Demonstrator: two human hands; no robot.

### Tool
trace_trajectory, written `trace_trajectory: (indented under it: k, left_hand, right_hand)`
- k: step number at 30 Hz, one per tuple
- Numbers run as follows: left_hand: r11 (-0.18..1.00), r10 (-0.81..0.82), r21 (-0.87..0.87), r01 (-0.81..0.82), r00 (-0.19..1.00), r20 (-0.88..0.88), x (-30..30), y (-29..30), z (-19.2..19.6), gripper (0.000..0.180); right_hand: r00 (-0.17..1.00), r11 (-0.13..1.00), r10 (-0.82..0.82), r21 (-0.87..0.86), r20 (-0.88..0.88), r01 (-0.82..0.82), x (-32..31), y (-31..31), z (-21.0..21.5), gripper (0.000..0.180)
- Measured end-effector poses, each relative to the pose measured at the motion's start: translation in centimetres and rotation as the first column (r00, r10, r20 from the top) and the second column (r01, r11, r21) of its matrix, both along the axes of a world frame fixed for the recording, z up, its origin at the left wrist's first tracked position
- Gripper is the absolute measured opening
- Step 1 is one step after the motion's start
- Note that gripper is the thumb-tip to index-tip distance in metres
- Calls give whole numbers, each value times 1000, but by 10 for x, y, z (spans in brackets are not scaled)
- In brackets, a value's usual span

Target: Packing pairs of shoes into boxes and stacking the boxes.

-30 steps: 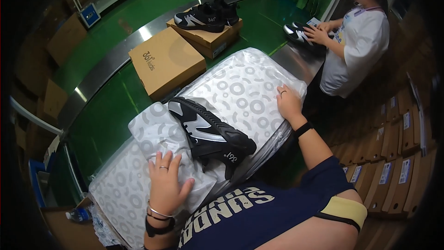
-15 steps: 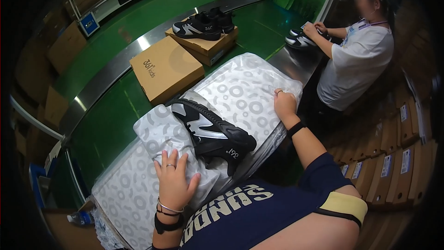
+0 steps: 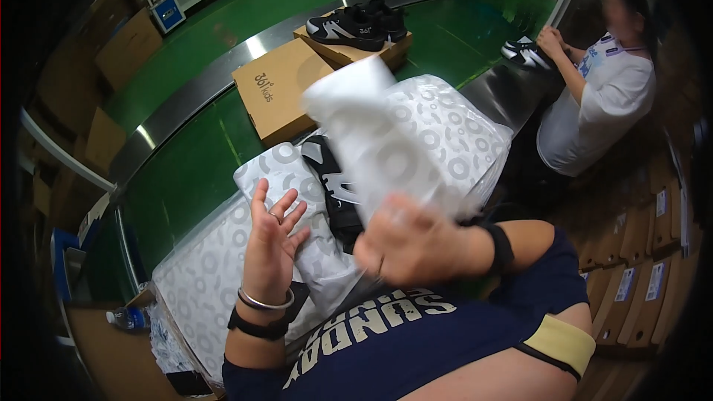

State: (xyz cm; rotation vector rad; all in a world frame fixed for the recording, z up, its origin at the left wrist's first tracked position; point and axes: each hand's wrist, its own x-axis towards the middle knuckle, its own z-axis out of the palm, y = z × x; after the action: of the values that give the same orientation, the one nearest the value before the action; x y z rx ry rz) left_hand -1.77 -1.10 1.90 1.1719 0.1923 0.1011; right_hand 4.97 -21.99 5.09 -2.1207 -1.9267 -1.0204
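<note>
From afar I hold my left hand (image 3: 273,241) spread by the wrapped bundle (image 3: 276,160), the black shoe (image 3: 339,199) between it and the patterned paper (image 3: 382,145) gripped in my blurred right hand (image 3: 417,243), seemingly wrapping, which calls for draping the shoe

Passage noted across the bare green-topped bench (image 3: 189,163), left of the tan rectangular cardboard box (image 3: 275,108). Obstructed above the black-and-silver shoe (image 3: 338,189): a blurred white, grey-ringed paper sheet (image 3: 371,134), held up in the right hand (image 3: 416,249), crosses over it. The left hand (image 3: 271,249), fingers spread, blocks the near-left approach. Far side obstructed by the box and, behind it, black-and-white shoes (image 3: 345,28) on a second tan cardboard box (image 3: 401,52).
</note>
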Motion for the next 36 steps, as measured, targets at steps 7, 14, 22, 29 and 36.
trace_trajectory:
  k: [7,14,22,29,36]
  left_hand:
    - [908,159,-402,-118,985,71,5,41,-4,60]
    - [889,190,444,-113,973,-133,49,102,-25,49]
    - [933,357,235,-271,772,-526,146,229,-126,42]
    - [957,143,-210,-199,956,-254,151,179,-91,55]
    - [961,102,276,25,895,-434,126,156,-76,63]
  right_hand:
    - [950,891,229,438,-210,-118,55,-7,42,25]
    - [535,919,-332,-139,-777,368,291,91,-88,49]
    - [267,905,-419,-424,-868,41,310,190,-201,41]
    - [466,752,-647,-403,-604,521,274,187,-160,76]
    - [-292,720,409,109,-864,685,278,136,-126,72]
